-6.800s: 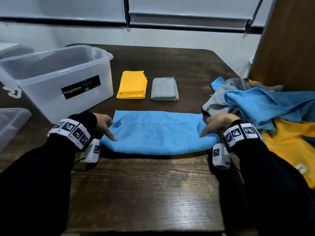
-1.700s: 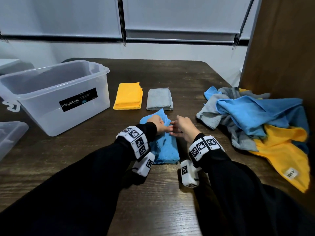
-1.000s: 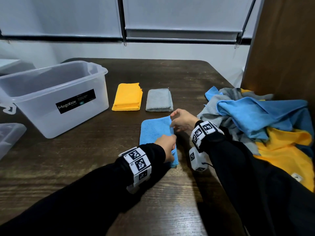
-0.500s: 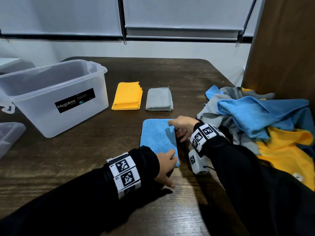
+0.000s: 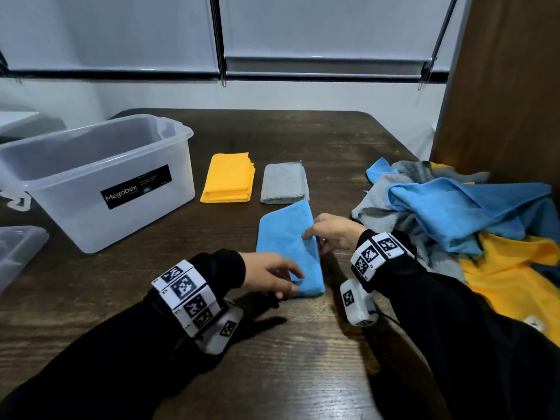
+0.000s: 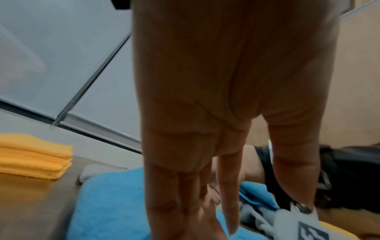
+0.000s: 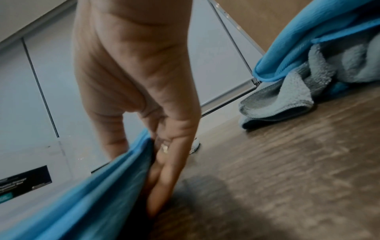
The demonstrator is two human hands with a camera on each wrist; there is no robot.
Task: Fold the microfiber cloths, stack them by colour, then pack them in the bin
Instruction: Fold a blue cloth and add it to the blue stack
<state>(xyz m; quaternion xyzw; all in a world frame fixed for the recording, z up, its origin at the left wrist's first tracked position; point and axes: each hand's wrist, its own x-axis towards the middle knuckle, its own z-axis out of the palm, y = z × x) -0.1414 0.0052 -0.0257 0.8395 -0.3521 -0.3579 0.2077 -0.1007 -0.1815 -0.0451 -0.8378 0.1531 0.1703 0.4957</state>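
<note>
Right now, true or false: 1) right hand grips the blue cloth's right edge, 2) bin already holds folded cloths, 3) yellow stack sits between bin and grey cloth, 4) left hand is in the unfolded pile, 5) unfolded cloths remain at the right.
1) True: the right hand pinches the folded blue cloth at its right edge.
2) False: the bin looks empty.
3) True: the yellow stack lies between the bin and the grey cloth.
4) False: the left hand is at the blue cloth's near corner.
5) True: the unfolded pile remains.

blue cloth (image 5: pixel 288 244) right edge lifted by right hand (image 5: pixel 335 234)
</note>
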